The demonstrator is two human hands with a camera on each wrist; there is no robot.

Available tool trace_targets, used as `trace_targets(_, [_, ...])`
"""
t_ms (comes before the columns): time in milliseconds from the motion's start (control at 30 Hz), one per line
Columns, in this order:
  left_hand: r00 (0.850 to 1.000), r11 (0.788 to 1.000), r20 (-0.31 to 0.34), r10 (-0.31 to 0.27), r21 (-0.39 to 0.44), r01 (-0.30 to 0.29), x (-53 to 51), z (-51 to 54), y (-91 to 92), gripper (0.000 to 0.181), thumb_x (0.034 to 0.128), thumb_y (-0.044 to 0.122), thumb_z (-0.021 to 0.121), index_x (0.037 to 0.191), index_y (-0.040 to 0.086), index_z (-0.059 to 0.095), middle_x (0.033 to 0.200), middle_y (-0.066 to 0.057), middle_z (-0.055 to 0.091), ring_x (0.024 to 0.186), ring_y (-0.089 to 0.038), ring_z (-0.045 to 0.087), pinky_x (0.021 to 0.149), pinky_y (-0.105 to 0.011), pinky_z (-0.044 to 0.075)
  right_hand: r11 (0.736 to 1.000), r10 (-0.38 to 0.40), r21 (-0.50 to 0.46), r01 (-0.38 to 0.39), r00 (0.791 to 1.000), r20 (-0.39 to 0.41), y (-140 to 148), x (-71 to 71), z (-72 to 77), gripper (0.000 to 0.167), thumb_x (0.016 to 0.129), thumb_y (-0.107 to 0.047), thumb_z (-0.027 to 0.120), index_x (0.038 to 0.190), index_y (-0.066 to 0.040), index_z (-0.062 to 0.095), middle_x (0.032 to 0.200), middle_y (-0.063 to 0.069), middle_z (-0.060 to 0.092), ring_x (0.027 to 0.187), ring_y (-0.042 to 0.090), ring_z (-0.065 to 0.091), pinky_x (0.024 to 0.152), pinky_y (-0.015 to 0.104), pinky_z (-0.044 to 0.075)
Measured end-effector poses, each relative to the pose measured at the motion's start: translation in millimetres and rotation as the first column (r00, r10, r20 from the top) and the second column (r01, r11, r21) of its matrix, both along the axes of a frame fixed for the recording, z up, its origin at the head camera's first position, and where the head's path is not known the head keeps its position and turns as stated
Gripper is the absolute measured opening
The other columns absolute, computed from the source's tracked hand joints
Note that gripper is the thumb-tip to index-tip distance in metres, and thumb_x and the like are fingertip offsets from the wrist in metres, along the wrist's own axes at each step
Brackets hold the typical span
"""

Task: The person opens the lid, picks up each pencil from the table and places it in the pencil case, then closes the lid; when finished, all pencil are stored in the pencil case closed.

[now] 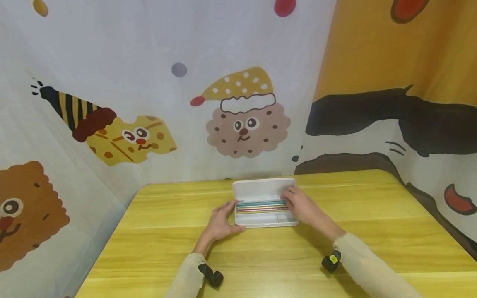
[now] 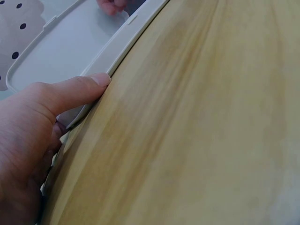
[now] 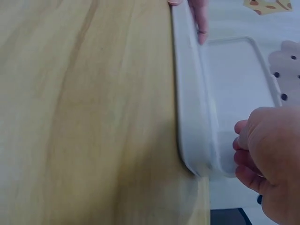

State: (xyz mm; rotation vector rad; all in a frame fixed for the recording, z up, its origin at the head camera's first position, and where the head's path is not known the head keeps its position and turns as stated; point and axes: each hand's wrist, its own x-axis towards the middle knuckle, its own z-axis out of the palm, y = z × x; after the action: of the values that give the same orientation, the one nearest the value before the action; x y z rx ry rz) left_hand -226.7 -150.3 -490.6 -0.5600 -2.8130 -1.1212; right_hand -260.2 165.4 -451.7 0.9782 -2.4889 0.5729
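Note:
A white pencil case (image 1: 257,220) lies on the table with its lid (image 1: 261,189) raised at the back. Thin coloured pencils (image 1: 261,207), teal, pink and yellow among them, lie lengthwise in its rear compartment. My left hand (image 1: 220,223) grips the case's left end. Its thumb (image 2: 89,89) presses the front wall, while its other fingers are around the side. At the right end, my right hand (image 1: 299,205) is over the case with curled fingers (image 3: 248,161) in front of the lid. It covers the pencils' right ends; whether it pinches anything is hidden.
The case's front part has a small divider (image 1: 278,217) toward the right. Wood-grain table (image 1: 167,240) surrounds the case. Behind the table hangs a curtain (image 1: 149,49) with cartoon food prints. Each sleeve carries a small black wrist camera (image 1: 212,276).

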Motion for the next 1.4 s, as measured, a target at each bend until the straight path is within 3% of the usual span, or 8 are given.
trace_targets(167, [1.000,1.000,-0.018,-0.004,-0.002,0.004,-1.4,1.7,-1.2,0.088,0.0702,0.038,0.089,0.147,0.018,0.049,0.150,-0.008,0.048,0.138,-0.037,0.038,0.115,-0.056,0.023,0.991,-0.021,-0.129,0.026,0.999,0.037,12,3.1,12.2,0.016,0.085,0.013,0.067,0.097,0.002,0.069,0.095,0.014,0.066,0.087,0.030,0.063,0.075,0.045,0.057])
trace_targets(333, [1.000,1.000,-0.012,0.002,0.002,-0.002,-0.8,2.3,-2.0,0.089,0.0699,0.039,0.089,0.147,0.019,0.049,0.150,-0.008,0.048,0.139,-0.039,0.037,0.114,-0.058,0.023,0.968,-0.041,-0.244,0.060,0.996,0.083,24,3.7,25.2,0.015,0.089,0.011,0.064,0.101,0.004,0.069,0.090,0.015,0.067,0.075,0.020,0.058,0.061,0.032,0.054])
trace_targets(467, [1.000,1.000,-0.014,0.001,0.003,-0.001,-0.2,1.0,-2.5,0.089,0.0695,0.039,0.089,0.146,0.018,0.050,0.149,-0.009,0.048,0.137,-0.039,0.039,0.114,-0.059,0.024,0.956,-0.072,-0.277,0.094,0.993,0.089,30,2.9,31.9,0.016,0.090,0.010,0.063,0.104,0.005,0.068,0.089,0.014,0.066,0.075,0.020,0.059,0.061,0.030,0.053])
trace_targets(667, [1.000,1.000,-0.011,0.004,0.002,-0.004,-0.3,-1.1,-2.6,0.089,0.0696,0.039,0.089,0.147,0.018,0.050,0.150,-0.009,0.048,0.137,-0.038,0.039,0.113,-0.059,0.024,0.938,-0.103,-0.315,0.145,0.984,0.146,36,-3.7,35.9,0.015,0.091,0.007,0.063,0.106,0.006,0.066,0.095,0.015,0.066,0.084,0.029,0.063,0.067,0.039,0.057])
trace_targets(933, [1.000,1.000,-0.020,-0.001,0.000,0.001,-0.8,-2.8,-2.2,0.088,0.0700,0.039,0.089,0.146,0.018,0.050,0.150,-0.008,0.048,0.138,-0.036,0.040,0.114,-0.057,0.024,0.909,-0.113,-0.351,0.223,0.945,0.307,36,-15.4,37.5,0.019,0.099,-0.006,0.060,0.115,0.003,0.064,0.108,0.020,0.067,0.097,0.037,0.063,0.082,0.052,0.055])
trace_targets(1100, [1.000,1.000,-0.010,0.001,0.005,-0.001,-0.6,-2.3,-1.6,0.088,0.0700,0.039,0.089,0.146,0.018,0.050,0.150,-0.008,0.047,0.139,-0.036,0.037,0.114,-0.057,0.023,0.896,-0.098,-0.365,0.253,0.914,0.395,31,-21.4,41.2,0.024,0.102,-0.014,0.058,0.118,0.002,0.064,0.113,0.020,0.067,0.100,0.038,0.064,0.079,0.046,0.058])
trace_targets(1267, [1.000,1.000,-0.017,-0.003,0.003,0.003,-1.1,-2.5,-1.1,0.089,0.0699,0.039,0.089,0.146,0.017,0.050,0.150,-0.008,0.048,0.139,-0.036,0.038,0.115,-0.056,0.023,0.885,-0.051,-0.395,0.245,0.895,0.442,28,-26.3,43.0,0.027,0.104,-0.015,0.056,0.118,0.006,0.063,0.114,0.023,0.066,0.098,0.038,0.065,0.075,0.039,0.059])
trace_targets(1400, [1.000,1.000,-0.020,0.000,-0.007,0.000,-1.2,-2.3,-0.4,0.089,0.0701,0.039,0.089,0.147,0.017,0.049,0.150,-0.008,0.047,0.139,-0.036,0.038,0.115,-0.055,0.023,0.881,-0.030,-0.396,0.260,0.865,0.502,28,-29.6,43.3,0.029,0.104,-0.018,0.055,0.120,0.006,0.063,0.116,0.023,0.065,0.100,0.037,0.064,0.078,0.042,0.059])
